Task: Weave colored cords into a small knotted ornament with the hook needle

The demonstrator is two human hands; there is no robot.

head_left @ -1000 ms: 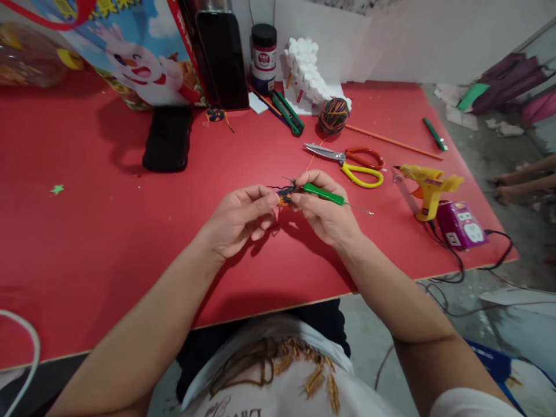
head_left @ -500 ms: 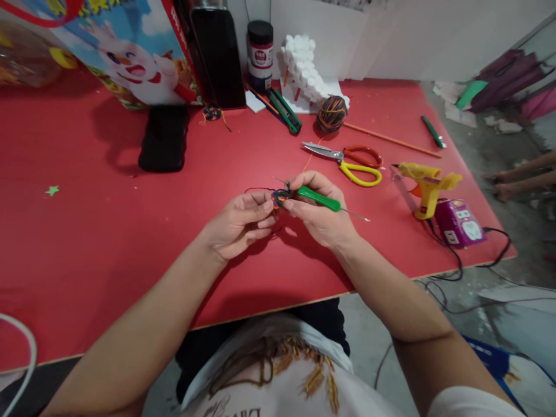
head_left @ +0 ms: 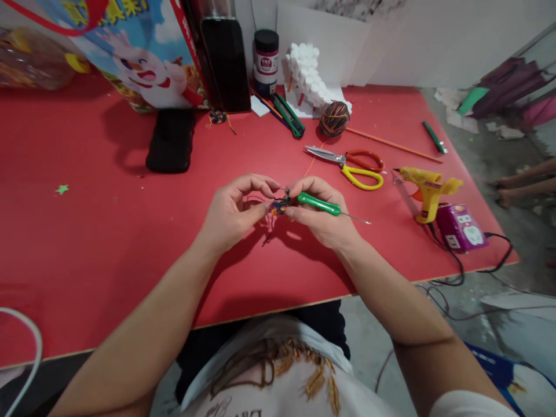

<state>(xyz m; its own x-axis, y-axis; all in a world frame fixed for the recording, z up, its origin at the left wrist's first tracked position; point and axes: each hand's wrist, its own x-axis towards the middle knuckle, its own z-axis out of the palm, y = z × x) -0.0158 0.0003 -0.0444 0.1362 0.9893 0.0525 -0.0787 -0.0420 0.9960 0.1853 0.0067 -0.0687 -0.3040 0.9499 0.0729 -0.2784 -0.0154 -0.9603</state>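
Between my hands is a small multicoloured piece of crochet [head_left: 279, 206], dark blue with orange and pink. My left hand [head_left: 232, 211] pinches its left edge between thumb and fingers, the index finger arched up by the hook's tip. A crochet hook [head_left: 319, 204] with a green handle lies across my right hand [head_left: 325, 214], whose thumb and index finger grip it beside the crochet. Its thin metal ends stick out on both sides. A yarn strand runs from the work up to a multicoloured yarn ball [head_left: 334, 119]. A loose tail hangs below the piece.
Scissors [head_left: 347, 165] lie beyond my right hand. A yellow glue gun [head_left: 428, 188] and purple box [head_left: 461, 226] stand at the right, cords over the table's edge. Farther back are a black phone [head_left: 171, 141], a green cutter [head_left: 289, 116], a jar [head_left: 266, 63] and a white model [head_left: 306, 72].
My left hand has turned over the crochet, its index finger raised towards the hook's tip. The right hand keeps its grip on the hook. The view has shifted slightly.
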